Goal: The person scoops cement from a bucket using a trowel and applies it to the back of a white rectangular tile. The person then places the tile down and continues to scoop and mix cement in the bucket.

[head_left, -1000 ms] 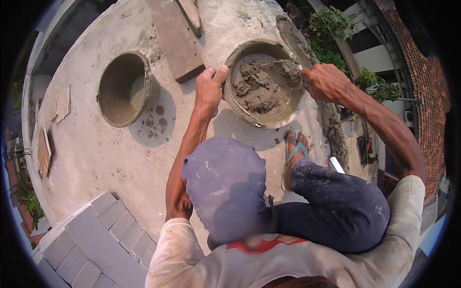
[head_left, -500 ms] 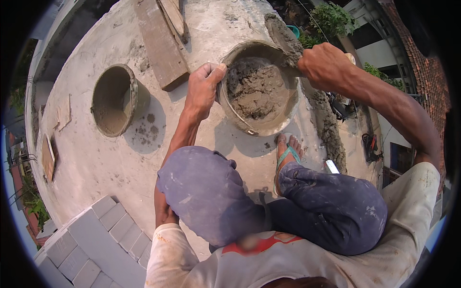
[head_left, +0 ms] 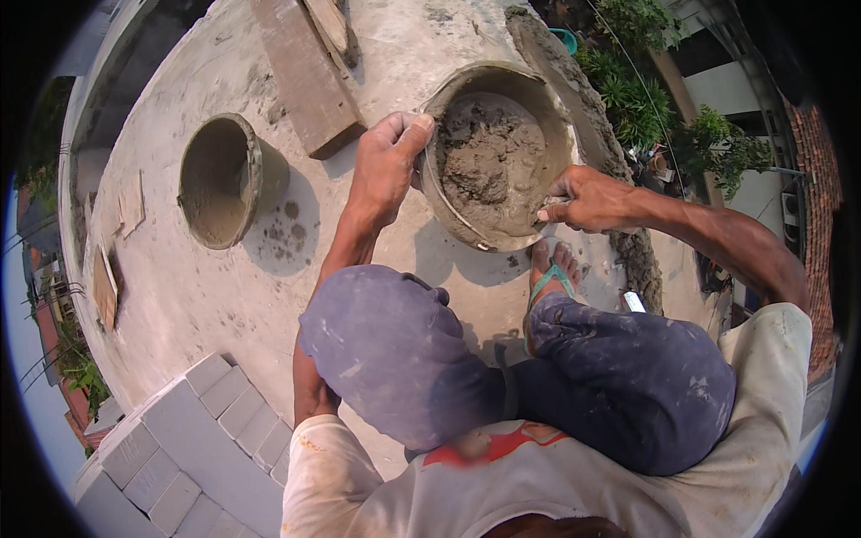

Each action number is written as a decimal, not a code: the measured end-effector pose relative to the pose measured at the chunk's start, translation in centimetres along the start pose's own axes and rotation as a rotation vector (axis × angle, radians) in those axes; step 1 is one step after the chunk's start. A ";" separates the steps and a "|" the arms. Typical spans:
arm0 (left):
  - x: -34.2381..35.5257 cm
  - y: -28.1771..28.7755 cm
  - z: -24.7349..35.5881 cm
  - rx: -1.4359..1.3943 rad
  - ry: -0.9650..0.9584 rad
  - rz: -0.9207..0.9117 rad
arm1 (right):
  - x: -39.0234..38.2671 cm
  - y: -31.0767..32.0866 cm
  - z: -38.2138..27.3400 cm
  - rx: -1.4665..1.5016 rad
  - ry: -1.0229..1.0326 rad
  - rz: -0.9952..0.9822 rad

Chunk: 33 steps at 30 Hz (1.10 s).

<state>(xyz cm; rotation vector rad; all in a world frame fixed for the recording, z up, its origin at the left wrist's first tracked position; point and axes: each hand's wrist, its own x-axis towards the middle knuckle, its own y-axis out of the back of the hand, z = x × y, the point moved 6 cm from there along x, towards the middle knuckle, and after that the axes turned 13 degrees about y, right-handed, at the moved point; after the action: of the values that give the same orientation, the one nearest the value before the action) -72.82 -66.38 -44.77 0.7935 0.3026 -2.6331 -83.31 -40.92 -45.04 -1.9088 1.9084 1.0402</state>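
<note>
My left hand (head_left: pixel 390 161) grips the left rim of a bucket (head_left: pixel 560 121) holding lumpy wet grey mortar (head_left: pixel 484 161), thumb over the edge and fingers outside. My right hand (head_left: pixel 587 199) is closed low at the bucket's right rim, beside the mortar, around something I cannot make out, probably a tool mostly hidden by hand and mortar. My bent legs and a sandalled foot (head_left: pixel 552 269) are just below the bucket.
A second, mortar-stained bucket (head_left: pixel 269 179) stands to the left. A wooden plank (head_left: pixel 309 99) lies above. Grey blocks (head_left: pixel 170 448) are stacked at lower left. A mortar strip (head_left: pixel 646 269) runs along the right edge of the concrete floor (head_left: pixel 233 305), beyond which are plants (head_left: pixel 628 99) and roof tiles.
My right hand has come down and toward me from above the upper right rim, where it held a mortar-laden tool, to the lower right rim. My left hand stays on the rim.
</note>
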 end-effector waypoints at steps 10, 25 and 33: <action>-0.2 -1.1 1.2 0.084 -0.057 -0.023 | 0.8 -7.4 -1.7 1.719 -0.075 0.175; 0.4 1.2 -1.7 -0.035 0.003 -0.002 | -7.3 3.2 -5.2 -0.887 0.348 0.630; 0.6 1.2 -0.8 0.088 -0.108 0.083 | 2.1 -1.6 -7.4 -1.032 0.537 0.099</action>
<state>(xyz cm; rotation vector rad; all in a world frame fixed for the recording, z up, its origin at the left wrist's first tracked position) -72.41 -67.40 -45.90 0.6724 0.1227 -2.6138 -79.74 -47.06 -41.58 -2.8781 1.8766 1.9701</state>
